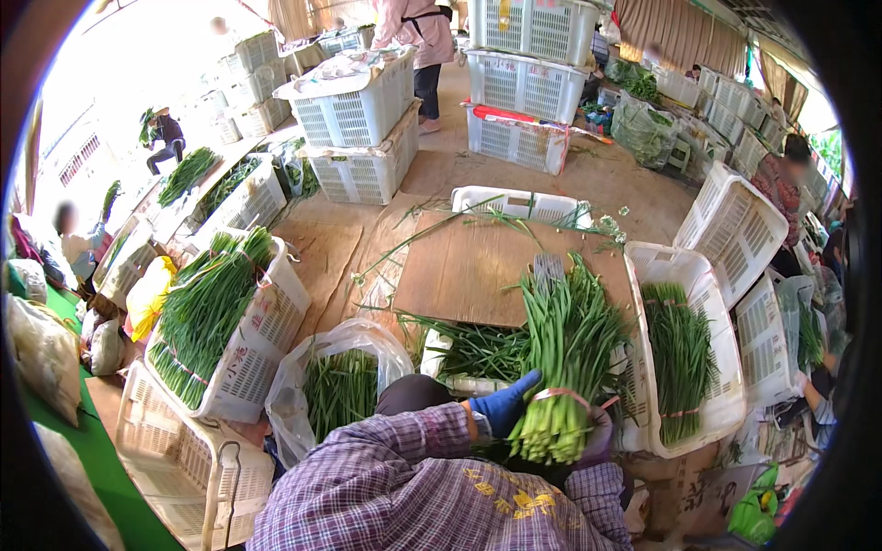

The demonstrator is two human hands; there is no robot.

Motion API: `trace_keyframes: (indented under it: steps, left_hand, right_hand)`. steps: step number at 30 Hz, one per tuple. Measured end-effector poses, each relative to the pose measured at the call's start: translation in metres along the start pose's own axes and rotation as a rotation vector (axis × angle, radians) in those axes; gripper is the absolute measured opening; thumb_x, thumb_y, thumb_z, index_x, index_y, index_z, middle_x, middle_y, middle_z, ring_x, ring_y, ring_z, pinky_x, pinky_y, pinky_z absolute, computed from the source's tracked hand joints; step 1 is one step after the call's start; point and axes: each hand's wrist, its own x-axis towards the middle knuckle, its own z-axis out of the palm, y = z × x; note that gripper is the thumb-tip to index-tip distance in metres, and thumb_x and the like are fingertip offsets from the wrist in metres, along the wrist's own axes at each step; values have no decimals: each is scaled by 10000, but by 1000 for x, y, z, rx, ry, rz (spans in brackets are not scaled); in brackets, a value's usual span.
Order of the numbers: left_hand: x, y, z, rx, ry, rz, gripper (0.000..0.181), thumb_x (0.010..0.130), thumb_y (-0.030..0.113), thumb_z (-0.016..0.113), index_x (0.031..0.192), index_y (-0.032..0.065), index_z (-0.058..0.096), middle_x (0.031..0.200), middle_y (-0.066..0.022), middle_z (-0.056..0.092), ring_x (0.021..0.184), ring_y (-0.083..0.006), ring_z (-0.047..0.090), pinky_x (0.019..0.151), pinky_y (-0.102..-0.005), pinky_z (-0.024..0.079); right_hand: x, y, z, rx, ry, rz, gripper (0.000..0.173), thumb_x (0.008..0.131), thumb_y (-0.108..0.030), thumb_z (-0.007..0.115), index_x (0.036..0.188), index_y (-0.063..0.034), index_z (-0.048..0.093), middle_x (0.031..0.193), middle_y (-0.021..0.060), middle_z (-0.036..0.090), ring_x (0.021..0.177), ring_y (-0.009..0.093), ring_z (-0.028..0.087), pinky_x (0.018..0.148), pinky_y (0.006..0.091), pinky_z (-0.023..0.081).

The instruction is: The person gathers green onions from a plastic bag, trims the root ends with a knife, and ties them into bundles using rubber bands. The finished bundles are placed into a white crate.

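Observation:
A thick bundle of garlic chives (pixel 575 344) stands in front of me, stem ends towards my body, with a pink band around its lower part. My left hand (pixel 508 405), in a blue glove, presses against the bundle's left side. On its other side my right hand (pixel 598 437), in a purplish glove, is shut on the bundle near the band, partly hidden by the stems. Beyond the bundle a wooden board (pixel 462 272) lies over a white crate, and loose green leaves (pixel 482 348) lie at its near edge.
At the right stands a white plastic crate (pixel 727 413) of banded chives; another crate of chives (pixel 258 337) is at the left. A clear plastic bag of greens (pixel 289 386) stands by my left side. Stacked crates (pixel 358 110) and several people are farther off.

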Motion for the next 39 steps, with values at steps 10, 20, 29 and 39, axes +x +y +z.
trace_keyframes:
  steps: [10,20,29,39]
  left_hand:
    - [-8,1,35,577,251,282,499,904,381,595,1246,23,530,1115,-97,640,942,-179,634,859,-343,510]
    - [-49,114,85,1256,-18,902,684,737,225,804,1304,48,463,1246,-87,576,1137,-195,533,974,-352,438]
    - [-16,197,-45,1516,135,1052,490,791,275,713,1218,82,571,1250,-139,565,1112,-286,546,989,-377,406]
    - [-41,214,-16,2013,480,820,373,872,194,610,1212,48,570,1203,-123,588,1075,-232,569,923,-370,468]
  right_hand:
    - [-11,-21,23,-282,-15,-114,143,700,-93,525,798,-40,614,824,79,653,732,208,618,804,348,519]
    - [47,-71,154,-1154,-407,-461,142,862,-32,523,808,-92,640,620,38,578,489,126,550,506,283,481]
    - [179,-14,154,-1018,-434,-215,259,891,-139,527,1106,-1,573,854,133,636,696,209,615,686,345,516]
    - [208,0,174,-998,-566,-267,284,965,-148,438,1202,-6,506,1041,124,612,839,215,608,749,367,510]
